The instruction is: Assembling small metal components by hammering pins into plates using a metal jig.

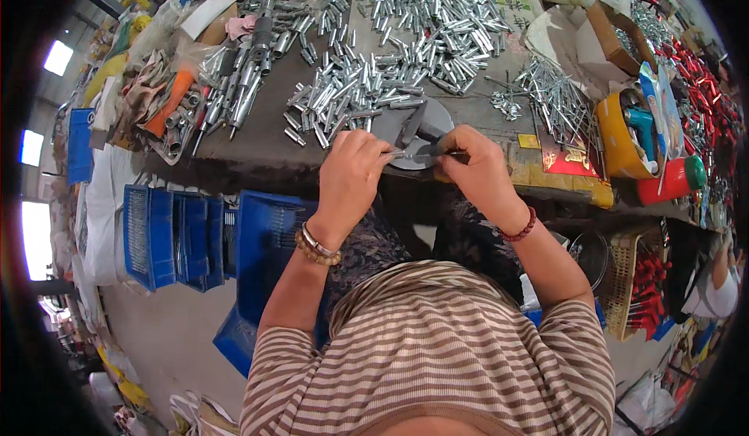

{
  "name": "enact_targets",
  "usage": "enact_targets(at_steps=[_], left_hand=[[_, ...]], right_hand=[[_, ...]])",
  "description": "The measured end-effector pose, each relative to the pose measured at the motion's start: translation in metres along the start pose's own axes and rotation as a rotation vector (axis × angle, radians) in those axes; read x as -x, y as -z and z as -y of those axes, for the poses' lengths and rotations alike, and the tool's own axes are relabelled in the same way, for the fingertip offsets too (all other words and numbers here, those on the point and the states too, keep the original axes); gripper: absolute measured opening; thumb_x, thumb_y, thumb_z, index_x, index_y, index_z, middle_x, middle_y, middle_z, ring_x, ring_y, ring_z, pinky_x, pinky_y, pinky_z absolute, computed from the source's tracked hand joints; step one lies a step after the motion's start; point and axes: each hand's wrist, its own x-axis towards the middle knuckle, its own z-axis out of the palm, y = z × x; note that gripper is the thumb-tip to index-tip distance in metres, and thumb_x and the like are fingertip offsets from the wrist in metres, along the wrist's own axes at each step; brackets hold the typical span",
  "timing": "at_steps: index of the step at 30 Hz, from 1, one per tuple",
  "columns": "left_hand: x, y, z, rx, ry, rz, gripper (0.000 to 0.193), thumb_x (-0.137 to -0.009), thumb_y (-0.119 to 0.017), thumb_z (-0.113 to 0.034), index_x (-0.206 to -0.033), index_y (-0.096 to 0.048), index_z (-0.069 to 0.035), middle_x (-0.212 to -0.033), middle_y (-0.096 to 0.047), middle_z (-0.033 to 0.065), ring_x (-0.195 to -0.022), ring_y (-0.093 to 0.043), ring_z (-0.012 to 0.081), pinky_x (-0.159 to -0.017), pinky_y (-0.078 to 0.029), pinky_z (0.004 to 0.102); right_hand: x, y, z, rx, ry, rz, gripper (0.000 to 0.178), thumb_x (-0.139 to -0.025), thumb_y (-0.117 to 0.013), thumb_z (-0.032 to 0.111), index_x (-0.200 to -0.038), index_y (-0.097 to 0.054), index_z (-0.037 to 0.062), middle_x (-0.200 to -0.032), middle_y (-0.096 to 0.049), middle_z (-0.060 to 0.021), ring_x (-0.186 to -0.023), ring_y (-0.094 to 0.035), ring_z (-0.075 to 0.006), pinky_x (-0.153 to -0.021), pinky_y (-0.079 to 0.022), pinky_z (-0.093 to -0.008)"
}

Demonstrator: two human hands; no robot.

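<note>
Both hands meet at the workbench's near edge, over a round grey plate [388, 126] with a dark metal block [431, 127] on it. My left hand [349, 172] is closed, its thumb and fingers pinching one end of a thin silver metal rod [402, 155]. Opposite it, my right hand [485, 172] pinches the rod's darker end; whether that end is a separate piece cannot be made out. Just beyond the left hand, a large heap of short silver metal tubes [343, 88] spreads over the bench. Past the right hand lies a pile of thin metal rods with heads [550, 96].
Long socket-like tools [248, 85] and an orange-handled tool [178, 96] crowd the bench's left. At right stand a yellow container [620, 143], a red bottle with a green cap [671, 180] and an open cardboard box [616, 34]. Blue bins [261, 280] sit below left; a woven basket [622, 280] below right.
</note>
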Motion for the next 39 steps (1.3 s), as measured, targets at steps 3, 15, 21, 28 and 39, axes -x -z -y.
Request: enact_targets(at_steps=[3,15,21,28,39], left_hand=[[0.002,-0.001,-0.002,0.035,0.021,-0.015,0.01,-0.087,-0.074,-0.008,-0.097,-0.073,-0.005,-0.095,-0.064,0.0092,-0.094,-0.06,0.0316,-0.082,-0.05,0.0415],[0.005,-0.005,0.006,0.046,0.016,-0.022,0.014,-0.084,-0.079,-0.009,-0.098,-0.077,-0.006,-0.093,-0.063,0.0068,-0.09,-0.062,0.0283,-0.077,-0.051,0.0398],[0.006,-0.011,0.009,0.04,-0.012,-0.04,0.016,-0.083,-0.08,-0.01,-0.099,-0.078,-0.009,-0.093,-0.062,0.0051,-0.089,-0.061,0.0277,-0.076,-0.051,0.04],[0.007,-0.012,0.008,0.085,0.047,-0.032,0.016,-0.083,-0.08,-0.01,-0.099,-0.078,-0.011,-0.092,-0.061,0.0054,-0.088,-0.062,0.027,-0.075,-0.051,0.0392],[0.005,-0.013,0.005,0.141,0.047,-0.01,0.018,-0.084,-0.078,0.001,-0.101,-0.079,-0.005,-0.092,-0.06,0.008,-0.084,-0.062,0.0236,-0.075,-0.051,0.0336]], right_hand=[[-0.001,-0.001,0.003,0.361,0.231,0.013,0.016,-0.084,-0.071,-0.001,-0.098,-0.07,0.004,-0.092,-0.066,-0.0115,-0.084,-0.068,-0.0322,-0.074,-0.055,-0.0396],[-0.006,-0.001,0.004,0.696,0.485,0.004,0.013,-0.078,-0.076,0.007,-0.088,-0.068,0.0075,-0.089,-0.06,-0.0074,-0.088,-0.064,-0.0316,-0.079,-0.051,-0.0435],[-0.009,0.003,0.003,0.635,0.461,0.019,0.013,-0.08,-0.076,0.009,-0.089,-0.068,0.0057,-0.091,-0.062,-0.0088,-0.089,-0.064,-0.0332,-0.08,-0.051,-0.0444],[-0.013,0.001,-0.003,0.588,0.445,0.013,0.011,-0.077,-0.076,0.007,-0.085,-0.068,0.0071,-0.085,-0.06,-0.0082,-0.087,-0.064,-0.0318,-0.079,-0.05,-0.0441],[-0.003,0.002,-0.005,0.555,0.513,-0.099,0.01,-0.078,-0.075,0.007,-0.086,-0.07,0.0098,-0.084,-0.06,-0.0077,-0.087,-0.064,-0.0308,-0.078,-0.051,-0.0431]])
